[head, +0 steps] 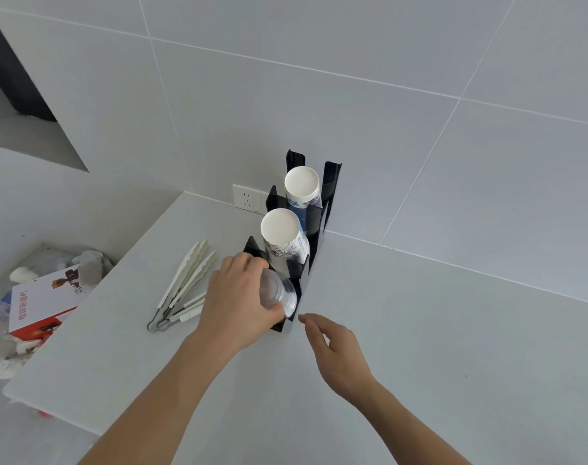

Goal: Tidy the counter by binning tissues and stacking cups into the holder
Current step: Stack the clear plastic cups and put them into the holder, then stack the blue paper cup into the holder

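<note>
A black cup holder [329,193] stands on the white counter against the tiled wall. Its back slot holds a stack of paper cups [302,187]; the middle slot holds another paper cup stack [282,234]. My left hand [238,303] grips a clear plastic cup [277,292], tilted on its side over the holder's front slot. My right hand [332,350] hovers just right of the holder's front end, fingers relaxed, holding nothing. No tissues lie on the counter.
Several white tongs [185,283] lie left of the holder. A wall socket [247,198] sits behind them. Below the counter's left edge is a bin [4,350] with a red-and-white box [41,303], crumpled tissues and plastic.
</note>
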